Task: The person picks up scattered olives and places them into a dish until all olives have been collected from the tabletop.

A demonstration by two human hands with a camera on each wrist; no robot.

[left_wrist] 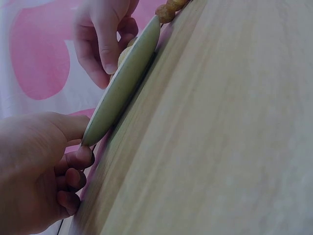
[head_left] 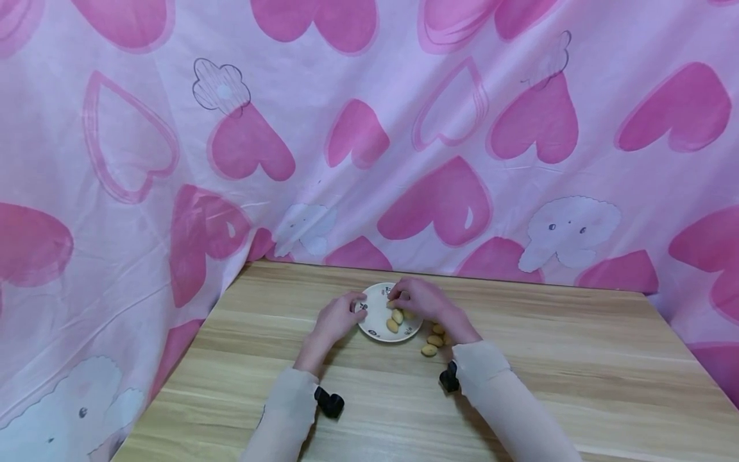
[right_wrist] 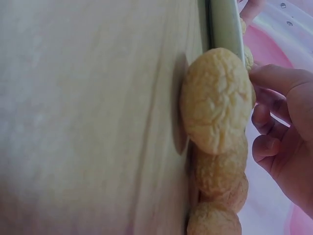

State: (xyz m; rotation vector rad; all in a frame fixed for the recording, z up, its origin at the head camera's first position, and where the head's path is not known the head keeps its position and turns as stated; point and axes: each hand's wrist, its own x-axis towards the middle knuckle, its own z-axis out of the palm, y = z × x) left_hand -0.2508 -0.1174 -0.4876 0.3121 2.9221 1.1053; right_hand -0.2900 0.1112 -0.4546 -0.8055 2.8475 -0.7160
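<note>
A small white plate [head_left: 374,321] with dark printed marks on its rim lies on the table. My left hand [head_left: 337,319] pinches its left rim between thumb and finger; the plate's pale underside [left_wrist: 122,90] shows in the left wrist view. Over the plate reaches my right hand [head_left: 426,299], its fingertips pinching a small yellowish potato [head_left: 392,304]. Several other potatoes [head_left: 392,325] lie on the plate below that hand, some partly hidden by it. Beside the plate's right edge, under the right wrist, sits a group of wrinkled potatoes [right_wrist: 215,103] on the table.
The wood-grain table [head_left: 277,308] extends to both sides and toward me. A pink cloth [head_left: 358,192] with hearts hangs behind its back edge and along the left. Small black cameras [head_left: 330,403] are strapped at both wrists.
</note>
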